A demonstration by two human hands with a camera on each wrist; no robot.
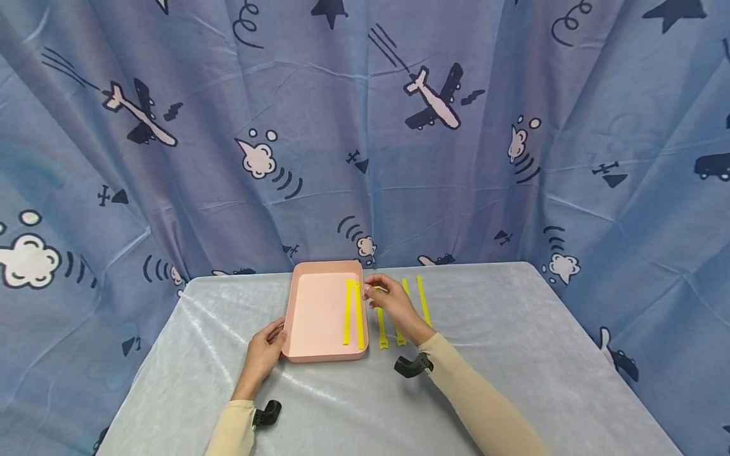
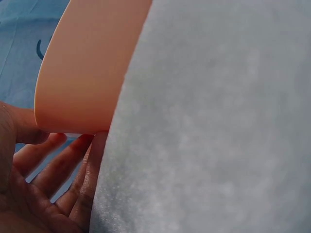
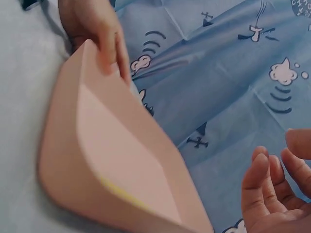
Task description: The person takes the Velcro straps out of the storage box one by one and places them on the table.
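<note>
My left hand (image 1: 263, 354) holds the left side of a shallow pink tray (image 1: 327, 356), with the thumb at its rim and the fingers against its outer wall in the left wrist view. Two yellow straps (image 1: 346, 316) lie side by side along the tray's right side. Over the right rim, near the far end of the straps, is my right hand (image 1: 393, 303), its fingers loosely bent. In the right wrist view nothing shows between its fingertips (image 3: 260, 167). Three more yellow straps with slotted ends lie right of the tray, one (image 1: 383, 332) partly behind the hand.
A pale grey cloth (image 1: 319, 411) covers the table. Behind it hangs a blue curtain (image 1: 319, 145) printed with planes and clouds. Each wrist wears a black camera mount, one (image 1: 268, 413) on the left and another (image 1: 413, 365) on the right.
</note>
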